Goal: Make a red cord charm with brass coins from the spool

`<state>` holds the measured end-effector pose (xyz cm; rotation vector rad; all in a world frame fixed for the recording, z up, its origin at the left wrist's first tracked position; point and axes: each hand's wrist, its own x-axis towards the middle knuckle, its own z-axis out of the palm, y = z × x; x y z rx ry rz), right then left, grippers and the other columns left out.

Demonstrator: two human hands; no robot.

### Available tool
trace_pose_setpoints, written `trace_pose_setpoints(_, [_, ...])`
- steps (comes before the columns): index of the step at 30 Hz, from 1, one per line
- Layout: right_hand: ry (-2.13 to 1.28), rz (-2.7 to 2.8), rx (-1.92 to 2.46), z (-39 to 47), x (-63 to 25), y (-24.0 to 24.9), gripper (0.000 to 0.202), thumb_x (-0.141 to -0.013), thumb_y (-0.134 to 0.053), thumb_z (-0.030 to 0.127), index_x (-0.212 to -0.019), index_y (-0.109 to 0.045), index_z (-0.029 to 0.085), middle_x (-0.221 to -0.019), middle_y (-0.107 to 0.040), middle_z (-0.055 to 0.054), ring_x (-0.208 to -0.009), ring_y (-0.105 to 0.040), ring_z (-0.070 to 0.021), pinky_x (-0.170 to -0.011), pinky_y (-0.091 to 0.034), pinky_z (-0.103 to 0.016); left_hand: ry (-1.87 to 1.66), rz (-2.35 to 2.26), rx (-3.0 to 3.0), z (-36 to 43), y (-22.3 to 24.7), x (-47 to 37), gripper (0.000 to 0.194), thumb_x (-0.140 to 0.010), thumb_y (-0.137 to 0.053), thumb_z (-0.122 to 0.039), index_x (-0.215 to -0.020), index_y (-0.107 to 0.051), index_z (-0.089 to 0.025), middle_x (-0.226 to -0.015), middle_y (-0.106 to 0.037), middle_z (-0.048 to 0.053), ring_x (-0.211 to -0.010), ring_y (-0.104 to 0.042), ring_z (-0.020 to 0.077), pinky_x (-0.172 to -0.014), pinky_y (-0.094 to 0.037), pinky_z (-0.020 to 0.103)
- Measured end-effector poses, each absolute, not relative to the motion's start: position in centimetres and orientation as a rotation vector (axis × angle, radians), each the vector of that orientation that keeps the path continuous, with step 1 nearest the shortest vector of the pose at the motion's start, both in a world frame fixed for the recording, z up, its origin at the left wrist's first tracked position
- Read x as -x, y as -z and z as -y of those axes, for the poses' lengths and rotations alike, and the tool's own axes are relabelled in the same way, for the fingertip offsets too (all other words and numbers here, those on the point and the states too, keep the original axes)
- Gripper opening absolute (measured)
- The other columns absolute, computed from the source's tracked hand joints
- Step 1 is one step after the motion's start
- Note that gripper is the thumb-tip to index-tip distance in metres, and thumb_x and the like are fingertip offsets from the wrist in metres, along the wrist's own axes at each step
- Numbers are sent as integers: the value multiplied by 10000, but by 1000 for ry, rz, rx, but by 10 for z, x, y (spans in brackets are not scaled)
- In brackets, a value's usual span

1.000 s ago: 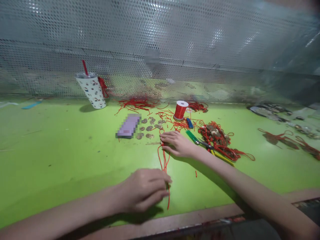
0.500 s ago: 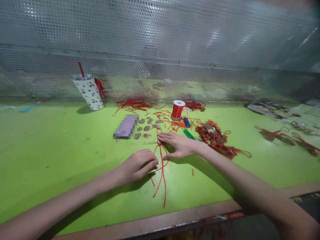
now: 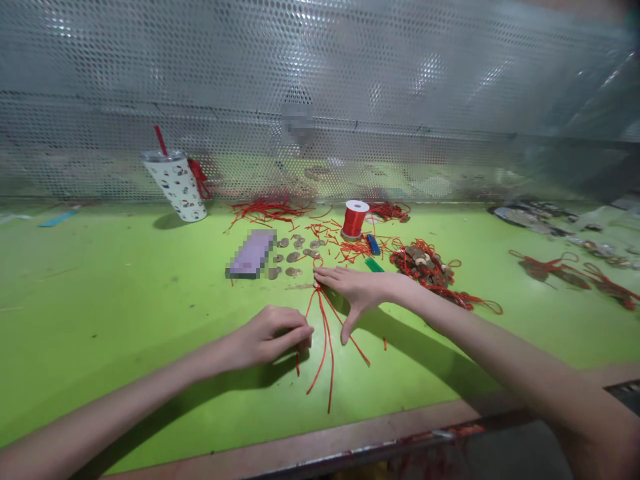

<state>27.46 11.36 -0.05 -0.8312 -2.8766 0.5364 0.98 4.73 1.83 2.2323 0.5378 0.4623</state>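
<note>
Red cords (image 3: 329,347) fan out toward me over the green tabletop from a small coin-like piece (image 3: 317,283), with a red loop (image 3: 318,262) at its far end. My right hand (image 3: 357,290) lies over that piece from the right, fingers stretched out with their tips on it and the thumb spread away toward me. Left of the cords, my left hand (image 3: 283,337) is closed in a pinch around one red cord, whose end hangs out below the fingers. Its fingertips are partly hidden. Several loose coins (image 3: 293,257) lie just beyond the hands.
A purple-topped block (image 3: 253,253), red thread spool (image 3: 355,220), blue lighter-like object (image 3: 373,245) and green strip (image 3: 374,265) lie beyond. A pile of corded coins (image 3: 423,263) sits right. A patterned tumbler (image 3: 177,187) stands near the perforated screen (image 3: 320,80).
My right thumb has swung away from the fingers. One cord that crossed the others now lies out to the right; my left hand has dropped slightly toward me.
</note>
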Motion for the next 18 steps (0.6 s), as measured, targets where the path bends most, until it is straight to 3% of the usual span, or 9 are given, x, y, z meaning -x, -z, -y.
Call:
trace_pose_setpoints(4, [-555,2867,853,-115,-273,-4,1266,-495,-841,713,-1518,-411,103,-1583,-345,-231,-1458,-356,-383,-1193,-340,-479,-354,-560,-2108,-45,-21,-10,460,-1048,-403,-362,-784,-694,-122,-736,-732,72,-650,-649,131,-648,-499,242])
trace_pose_setpoints(7, [-558,2832,904,-114,-270,-9,1039,-654,-794,676,-1482,-469,139,-1551,-420,-203,-1423,-428,-356,-1170,-379,-492,-302,-574,-2021,-49,-21,-11,451,-1046,-410,-379,-812,-693,-116,-775,-751,89,-676,-676,146,-642,-517,251])
trace_pose_setpoints(10, [-520,2732,907,-112,-267,-12,708,-837,-717,552,-1409,-549,169,-1488,-516,-171,-1355,-523,-319,-1124,-443,-490,-407,-624,-2058,-59,-18,-12,406,-1041,-420,-353,-819,-681,-135,-758,-744,70,-672,-677,146,-632,-525,252])
trace_pose_setpoints(14, [-425,2625,894,-108,-269,-10,409,-976,-596,378,-1349,-589,209,-1464,-555,-123,-1330,-554,-273,-1094,-483,-471,-637,-705,-2484,-75,-7,-15,248,-1005,-487,-276,-898,-676,-155,-809,-727,48,-715,-662,158,-682,-534,280])
trace_pose_setpoints(18, [-368,2570,911,-106,-271,-4,352,-1002,-507,166,-1334,-595,243,-1381,-634,-83,-1249,-619,-236,-1053,-517,-468,-682,-549,-2994,-84,5,-21,246,-1008,-434,-151,-956,-674,-144,-927,-728,98,-876,-674,202,-788,-560,332])
